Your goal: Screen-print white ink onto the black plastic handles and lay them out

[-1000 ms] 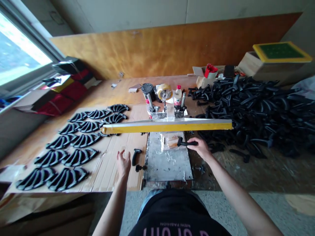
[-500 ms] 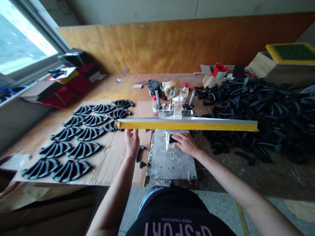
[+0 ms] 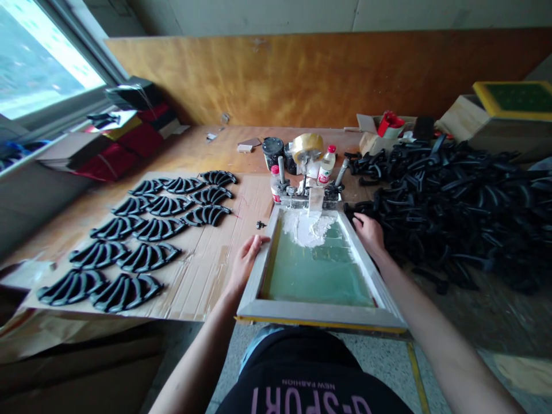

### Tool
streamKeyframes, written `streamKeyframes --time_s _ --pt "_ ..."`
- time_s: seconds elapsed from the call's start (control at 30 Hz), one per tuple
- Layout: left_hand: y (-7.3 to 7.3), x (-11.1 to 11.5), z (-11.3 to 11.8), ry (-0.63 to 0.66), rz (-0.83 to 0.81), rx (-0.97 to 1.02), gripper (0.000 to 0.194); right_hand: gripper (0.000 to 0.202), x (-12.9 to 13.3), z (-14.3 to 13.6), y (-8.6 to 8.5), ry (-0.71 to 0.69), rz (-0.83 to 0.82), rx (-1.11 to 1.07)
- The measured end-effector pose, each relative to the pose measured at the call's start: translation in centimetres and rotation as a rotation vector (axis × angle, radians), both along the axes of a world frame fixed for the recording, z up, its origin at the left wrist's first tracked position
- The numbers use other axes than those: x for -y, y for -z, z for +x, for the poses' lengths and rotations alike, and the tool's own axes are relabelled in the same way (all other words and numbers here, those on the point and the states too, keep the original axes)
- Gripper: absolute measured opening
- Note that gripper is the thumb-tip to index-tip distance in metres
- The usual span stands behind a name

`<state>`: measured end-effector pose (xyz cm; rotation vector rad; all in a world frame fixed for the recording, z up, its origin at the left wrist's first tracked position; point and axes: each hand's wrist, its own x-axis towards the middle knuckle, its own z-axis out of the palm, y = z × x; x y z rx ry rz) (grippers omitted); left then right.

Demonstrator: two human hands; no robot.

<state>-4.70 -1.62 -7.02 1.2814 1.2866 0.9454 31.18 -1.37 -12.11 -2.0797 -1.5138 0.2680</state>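
A screen-printing frame lies lowered in front of me, its green mesh facing up with white paste smeared near the far end. My left hand is at its left rail, fingers closed on the edge. Beside the right rail is my right hand, its fingers partly stretched toward the near edge of the black parts pile. I see nothing held in it. The frame hides the metal plate beneath. A clamp joins the frame's far end to the stand.
Rows of black fan-shaped parts lie on cardboard to the left. Behind the clamp are a black tub, a tape roll and a red-capped bottle. A small black knob lies left of the frame.
The frame has come down from a raised, edge-on position and now covers the plate. My right hand has left the black piece there and moved right; my left hand has shifted slightly right.
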Motion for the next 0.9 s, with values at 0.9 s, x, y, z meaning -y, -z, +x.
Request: streamKeyframes --time_s 0.9 --pt "10.6 1.4 -0.6 0.055 -0.211 -0.096 0.068 0.015 0.3 -9.1 -1.8 -0.826 0.087 0.365"
